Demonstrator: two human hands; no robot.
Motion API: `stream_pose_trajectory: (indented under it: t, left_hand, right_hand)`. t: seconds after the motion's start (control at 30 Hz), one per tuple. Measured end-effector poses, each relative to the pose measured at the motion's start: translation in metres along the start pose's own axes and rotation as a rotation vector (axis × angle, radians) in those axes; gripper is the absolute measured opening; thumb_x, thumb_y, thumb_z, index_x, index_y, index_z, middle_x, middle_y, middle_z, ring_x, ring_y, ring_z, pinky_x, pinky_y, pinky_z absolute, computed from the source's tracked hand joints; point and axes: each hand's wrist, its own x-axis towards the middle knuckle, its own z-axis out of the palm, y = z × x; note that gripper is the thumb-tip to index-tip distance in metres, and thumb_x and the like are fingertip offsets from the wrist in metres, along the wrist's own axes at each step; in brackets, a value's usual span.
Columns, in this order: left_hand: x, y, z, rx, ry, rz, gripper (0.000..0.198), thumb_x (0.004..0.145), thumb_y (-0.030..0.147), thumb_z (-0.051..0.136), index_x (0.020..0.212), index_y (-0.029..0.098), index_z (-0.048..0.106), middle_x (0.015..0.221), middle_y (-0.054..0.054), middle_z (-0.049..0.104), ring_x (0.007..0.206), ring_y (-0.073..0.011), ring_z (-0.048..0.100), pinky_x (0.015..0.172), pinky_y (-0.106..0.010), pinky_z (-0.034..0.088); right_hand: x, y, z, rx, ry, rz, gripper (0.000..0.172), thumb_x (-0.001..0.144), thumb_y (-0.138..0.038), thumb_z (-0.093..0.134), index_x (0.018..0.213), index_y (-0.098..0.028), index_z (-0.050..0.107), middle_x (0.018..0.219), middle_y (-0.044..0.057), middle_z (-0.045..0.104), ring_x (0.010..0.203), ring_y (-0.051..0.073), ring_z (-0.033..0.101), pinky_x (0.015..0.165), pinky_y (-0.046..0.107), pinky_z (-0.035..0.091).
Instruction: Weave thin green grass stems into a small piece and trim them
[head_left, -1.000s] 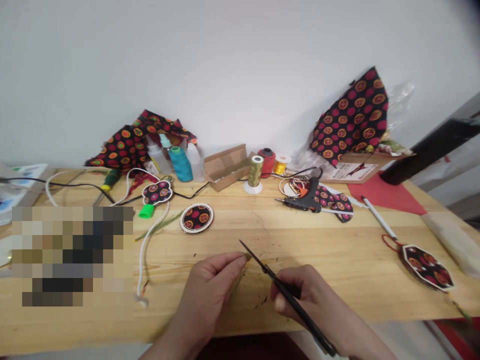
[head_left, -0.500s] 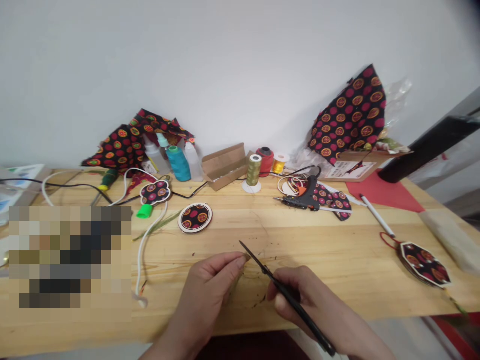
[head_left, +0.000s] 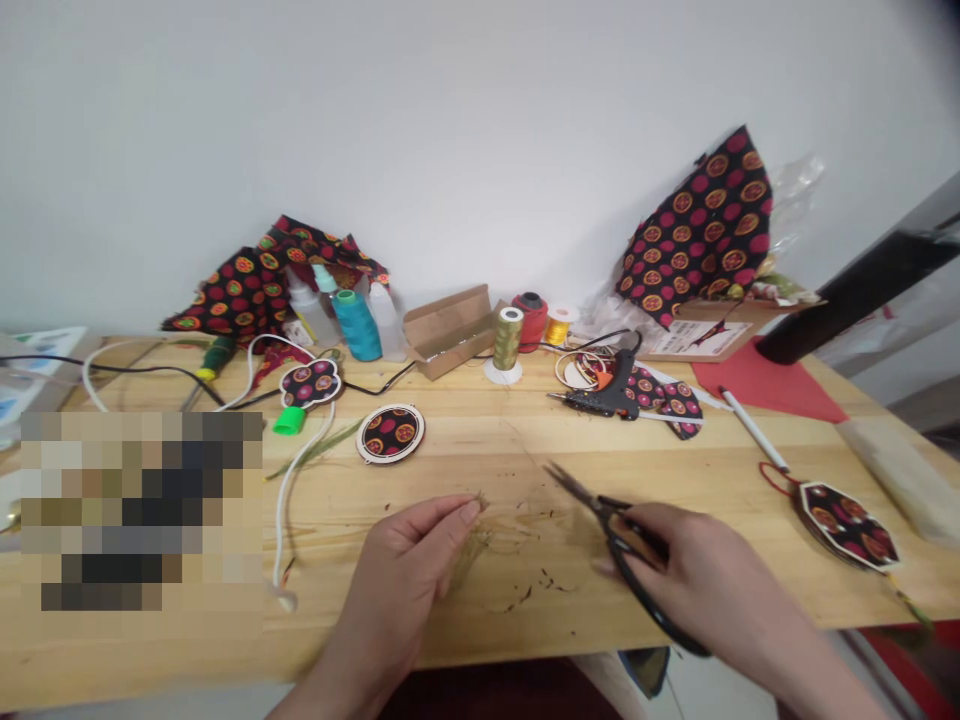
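Note:
My left hand pinches a small bundle of olive-green threads, whose strands hang below the fingertips over the table. To its right, my right hand is wrapped round black-handled scissors. The scissors' blades point up and left, slightly parted and clear of the threads. Dark trimmings lie scattered on the wood between the hands. Beyond the left hand sits a round wooden frame filled with dark patterned fabric.
At the back stand an olive thread spool, a teal thread cone and an open cardboard box. A glue gun lies right of centre. An octagonal fabric pendant rests at far right; a white cord runs down the left.
My right hand has drawn the scissors away to the right, and their blades have opened a little. My left hand has shifted slightly left, still pinching the threads.

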Motion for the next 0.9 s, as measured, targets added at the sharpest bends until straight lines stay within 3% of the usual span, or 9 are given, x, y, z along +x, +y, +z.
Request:
stream_pose_trajectory:
  t: [0.17, 0.33, 0.43, 0.57, 0.67, 0.77, 0.83, 0.9]
  left_hand:
    - [-0.001, 0.000, 0.000, 0.028, 0.001, -0.019, 0.031, 0.068, 0.038, 0.070, 0.083, 0.011, 0.071, 0.037, 0.010, 0.032, 0.039, -0.0037, 0.021, 0.038, -0.019, 0.015]
    - [0.000, -0.003, 0.001, 0.038, -0.031, -0.001, 0.031, 0.072, 0.037, 0.068, 0.088, 0.011, 0.070, 0.038, 0.011, 0.033, 0.039, -0.0041, 0.023, 0.039, -0.019, 0.015]
    - [0.001, -0.003, 0.001, 0.023, -0.048, 0.000, 0.030, 0.072, 0.037, 0.067, 0.087, 0.011, 0.069, 0.038, 0.011, 0.032, 0.039, -0.0040, 0.023, 0.039, -0.020, 0.015]
    - [0.000, -0.003, 0.000, 0.007, -0.038, 0.008, 0.029, 0.072, 0.036, 0.068, 0.086, 0.011, 0.069, 0.036, 0.011, 0.032, 0.038, -0.0040, 0.023, 0.039, -0.019, 0.016]
    - [0.000, -0.002, 0.000, 0.000, -0.030, 0.004, 0.028, 0.071, 0.036, 0.068, 0.084, 0.011, 0.070, 0.037, 0.010, 0.033, 0.039, -0.0039, 0.024, 0.039, -0.019, 0.017]
    - [-0.001, -0.001, 0.001, -0.015, -0.007, -0.005, 0.026, 0.070, 0.035, 0.069, 0.082, 0.011, 0.070, 0.038, 0.010, 0.034, 0.039, -0.0037, 0.025, 0.038, -0.018, 0.017]
    - [-0.001, 0.000, 0.003, -0.021, 0.006, -0.006, 0.026, 0.069, 0.034, 0.070, 0.080, 0.011, 0.071, 0.038, 0.010, 0.035, 0.039, -0.0036, 0.025, 0.038, -0.018, 0.017]
    - [-0.001, 0.000, 0.003, -0.022, 0.008, -0.004, 0.026, 0.068, 0.035, 0.070, 0.079, 0.011, 0.071, 0.037, 0.010, 0.034, 0.038, -0.0035, 0.024, 0.038, -0.018, 0.017]
  right_hand:
    - [0.011, 0.039, -0.008, -0.240, 0.051, 0.282, 0.034, 0.078, -0.045, 0.044, 0.091, -0.022, 0.065, 0.093, 0.013, 0.070, 0.085, 0.033, 0.064, 0.064, 0.036, 0.041]
    - [0.015, 0.057, -0.007, -0.236, 0.067, 0.357, 0.040, 0.079, -0.048, 0.041, 0.097, -0.020, 0.063, 0.090, 0.014, 0.070, 0.084, 0.033, 0.065, 0.065, 0.037, 0.043]
    - [0.016, 0.063, -0.003, -0.256, 0.109, 0.326, 0.041, 0.079, -0.048, 0.042, 0.098, -0.019, 0.063, 0.096, 0.014, 0.068, 0.085, 0.032, 0.065, 0.067, 0.037, 0.044]
    - [0.015, 0.069, 0.001, -0.296, 0.165, 0.213, 0.037, 0.081, -0.043, 0.043, 0.100, -0.018, 0.063, 0.095, 0.012, 0.065, 0.084, 0.029, 0.063, 0.070, 0.038, 0.046]
    - [0.011, 0.058, 0.002, -0.335, 0.298, 0.111, 0.032, 0.084, -0.037, 0.044, 0.096, -0.015, 0.064, 0.090, 0.014, 0.064, 0.085, 0.030, 0.060, 0.074, 0.040, 0.045]
    - [0.006, 0.025, 0.008, -0.203, 0.454, -0.148, 0.025, 0.086, -0.027, 0.045, 0.096, -0.014, 0.063, 0.095, 0.013, 0.063, 0.093, 0.028, 0.054, 0.082, 0.041, 0.042]
    - [0.005, -0.005, 0.018, -0.023, 0.402, -0.399, 0.018, 0.086, -0.021, 0.047, 0.093, -0.017, 0.063, 0.091, 0.009, 0.063, 0.091, 0.023, 0.052, 0.080, 0.036, 0.042]
    - [0.006, -0.032, 0.034, 0.065, 0.292, -0.533, 0.015, 0.085, -0.015, 0.049, 0.084, -0.020, 0.063, 0.081, 0.005, 0.062, 0.084, 0.021, 0.050, 0.074, 0.033, 0.042]
